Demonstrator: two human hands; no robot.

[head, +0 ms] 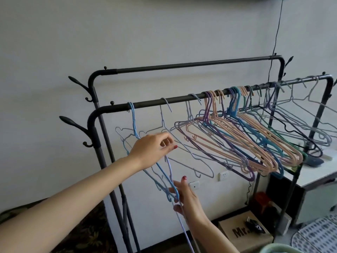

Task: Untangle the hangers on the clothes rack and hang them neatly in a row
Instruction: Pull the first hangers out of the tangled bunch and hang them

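Pinching a pale wire hanger (189,152) with our left hand (151,148), we hold the low corner of the blue hanger (135,128) with our right hand (186,196). Both hang under the front rail (164,102), long axes sloping down-right; the left hand is nearer the rail.

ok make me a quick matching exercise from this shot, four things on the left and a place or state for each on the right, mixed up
Things:
1. left hand
2. right hand
3. back rail
4. pink hangers

Places or states:
A. bare, with no hangers on it
B. bunched with purple and blue ones along the front rail
C. low down, at the bottom end of the tangled blue hangers
D. up near the necks of the tangled hangers, fingers pinching wire

Pairs: 1-D, 2-C, 3-A, 4-B
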